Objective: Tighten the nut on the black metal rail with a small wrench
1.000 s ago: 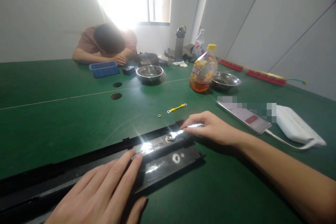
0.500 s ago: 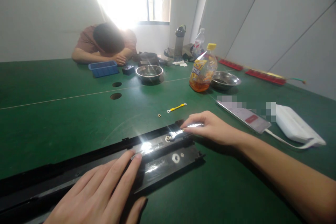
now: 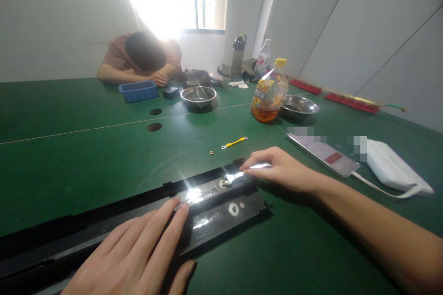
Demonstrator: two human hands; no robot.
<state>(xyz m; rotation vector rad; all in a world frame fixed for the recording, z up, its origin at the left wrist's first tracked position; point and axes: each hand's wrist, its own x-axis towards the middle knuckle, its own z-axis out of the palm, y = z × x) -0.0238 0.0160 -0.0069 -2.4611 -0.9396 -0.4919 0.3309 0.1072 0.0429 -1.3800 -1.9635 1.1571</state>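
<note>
A long black channel-shaped housing (image 3: 138,207) lies slantwise across the green table. My left hand (image 3: 138,249) rests flat on it, fingers stretched out and pressing on its surface. Between the fingers and thumb of my right hand (image 3: 273,166) is a shiny open-end wrench (image 3: 235,176). The wrench's jaw is at a small brass nut (image 3: 224,183) near the right end of the housing; whether it grips the nut fully I cannot tell. Beyond the housing lie a loose brass nut (image 3: 211,152) and a short yellow cable with ring terminals (image 3: 235,142).
To the right are a phone (image 3: 321,154) and a white power bank (image 3: 394,166) joined by a cable. Farther back stand a drink bottle (image 3: 270,92), metal bowls (image 3: 198,97) and a blue bin (image 3: 138,91). Across the table a person (image 3: 141,57) rests head on arms.
The whole view has shifted slightly. Both hands and the wrench stay in nearly the same place on the housing.
</note>
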